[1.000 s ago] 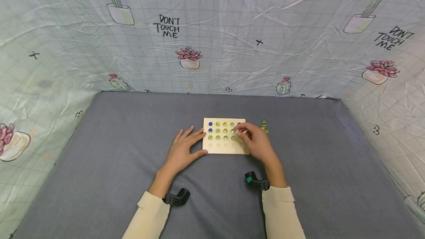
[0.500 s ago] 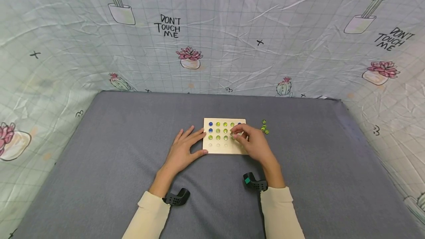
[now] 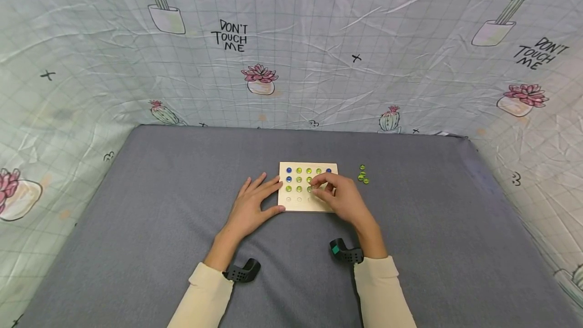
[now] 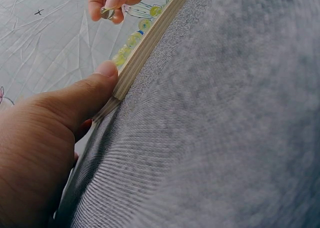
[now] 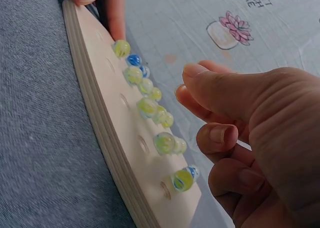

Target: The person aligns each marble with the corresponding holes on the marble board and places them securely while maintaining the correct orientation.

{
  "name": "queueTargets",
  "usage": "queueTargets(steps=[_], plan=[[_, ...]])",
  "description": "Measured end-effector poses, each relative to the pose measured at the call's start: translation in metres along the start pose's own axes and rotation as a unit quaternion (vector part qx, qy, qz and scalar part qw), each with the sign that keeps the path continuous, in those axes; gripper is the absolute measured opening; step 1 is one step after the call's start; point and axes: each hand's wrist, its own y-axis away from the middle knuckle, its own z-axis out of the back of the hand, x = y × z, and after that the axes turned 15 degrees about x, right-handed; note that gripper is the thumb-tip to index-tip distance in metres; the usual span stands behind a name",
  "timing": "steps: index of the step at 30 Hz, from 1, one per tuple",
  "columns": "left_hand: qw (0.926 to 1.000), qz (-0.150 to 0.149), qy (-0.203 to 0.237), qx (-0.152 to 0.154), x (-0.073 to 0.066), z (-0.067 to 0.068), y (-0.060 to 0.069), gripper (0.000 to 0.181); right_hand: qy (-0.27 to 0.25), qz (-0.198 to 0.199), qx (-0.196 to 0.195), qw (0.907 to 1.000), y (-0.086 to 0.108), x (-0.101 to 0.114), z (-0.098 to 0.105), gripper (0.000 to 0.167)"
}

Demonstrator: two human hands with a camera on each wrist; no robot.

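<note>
A light wooden board (image 3: 293, 206) with round hollows lies on the grey cloth; green and blue marbles fill its three far rows, while visible hollows of the nearest row are bare. At the board's left edge rests my left hand (image 3: 248, 210), fingers spread, thumb at the near corner (image 4: 55, 123). Above the board's right part, my right hand (image 3: 348, 199) pinches a greenish glass marble (image 4: 107, 13) between thumb and fingertips, seen in the left wrist view. In the right wrist view that hand (image 5: 255, 123) hides the marble, its fingertips off the board.
Several loose green marbles (image 3: 362, 176) lie on the grey cloth (image 3: 182, 181) right of the board. A patterned curtain (image 3: 309, 54) rises behind the cloth-covered surface and along both sides.
My right hand has moved left over the board, from its right side toward the middle, uncovering the blue marble at the far right corner. My left hand has stayed put.
</note>
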Motion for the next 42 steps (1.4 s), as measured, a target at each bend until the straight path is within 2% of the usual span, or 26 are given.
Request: queueTargets(steps=[16, 23, 42], plan=[[1.0000, 0.001, -0.001, 0.004, 0.000, 0.001, 0.000, 0.065, 0.003, 0.036, 0.033, 0.9988, -0.006, 0.008, -0.015, 0.014], [1.0000, -0.002, -0.001, -0.001, 0.000, 0.000, 0.000, 0.064, 0.003, 0.048, 0.033, 0.9983, -0.009, 0.010, -0.021, 0.014], [1.0000, -0.006, -0.002, -0.002, 0.000, 0.001, 0.001, 0.063, 0.052, 0.038, 0.034, 0.9974, -0.017, 0.013, -0.043, 0.015]])
